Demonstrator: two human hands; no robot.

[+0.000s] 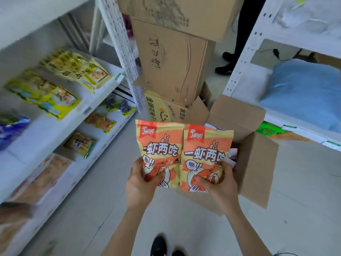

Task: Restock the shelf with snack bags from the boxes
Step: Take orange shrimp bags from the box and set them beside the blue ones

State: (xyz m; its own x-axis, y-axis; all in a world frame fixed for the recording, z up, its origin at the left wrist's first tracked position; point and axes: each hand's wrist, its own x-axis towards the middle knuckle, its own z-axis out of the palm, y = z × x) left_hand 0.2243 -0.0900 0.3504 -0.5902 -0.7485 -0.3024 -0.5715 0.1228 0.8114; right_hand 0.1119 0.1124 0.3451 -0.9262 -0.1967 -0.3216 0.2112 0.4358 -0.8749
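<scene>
Two orange and yellow snack bags with a shrimp drawing stand upright side by side in front of me. My left hand (142, 183) grips the bottom of the left bag (159, 145), thumb on its front. My right hand (219, 183) grips the bottom of the right bag (204, 150) the same way. Both bags hang above the near left edge of an open cardboard box (256, 163) on the floor. The white shelf (60, 130) with several snack packs runs along my left.
Closed cardboard boxes (171, 61) are stacked straight ahead beyond the open one. A second white rack (245, 58) stands on the right with a blue bundle (302, 93) on it. Another person's dark legs and shoes (227, 65) show behind the stack. My shoes (160, 246) are below.
</scene>
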